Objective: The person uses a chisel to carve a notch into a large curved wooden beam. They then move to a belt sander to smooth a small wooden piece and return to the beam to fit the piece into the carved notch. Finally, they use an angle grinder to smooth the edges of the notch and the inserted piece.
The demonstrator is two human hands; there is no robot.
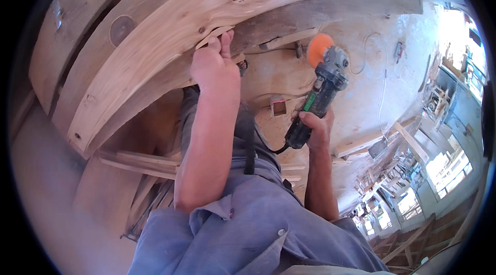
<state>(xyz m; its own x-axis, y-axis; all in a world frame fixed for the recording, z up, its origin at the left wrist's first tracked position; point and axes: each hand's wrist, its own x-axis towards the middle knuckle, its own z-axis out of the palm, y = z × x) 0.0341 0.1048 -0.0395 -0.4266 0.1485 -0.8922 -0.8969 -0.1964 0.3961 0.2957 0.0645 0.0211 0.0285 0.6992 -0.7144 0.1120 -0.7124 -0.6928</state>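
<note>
A long, pale curved wooden beam [170,22] sweeps across the upper left, with knots and grain showing. Against its lower edge, my left hand [216,60] is closed and pinches a thin tan strip [216,35]; whether it is sandpaper or a sliver of wood I cannot tell. My right hand [319,125] grips the rear body of a dark angle grinder [316,97] with a green label. The grinder points up and away, its orange disc [319,50] clear of the beam. Whether the disc spins is unclear.
More curved timbers [77,17] lie alongside the beam at the far left. Below them are stacked wooden slats [139,164]. A small square box [278,106] rests on the dusty floor, where cables [382,94] also run. Wood pieces and bright windows line the right side.
</note>
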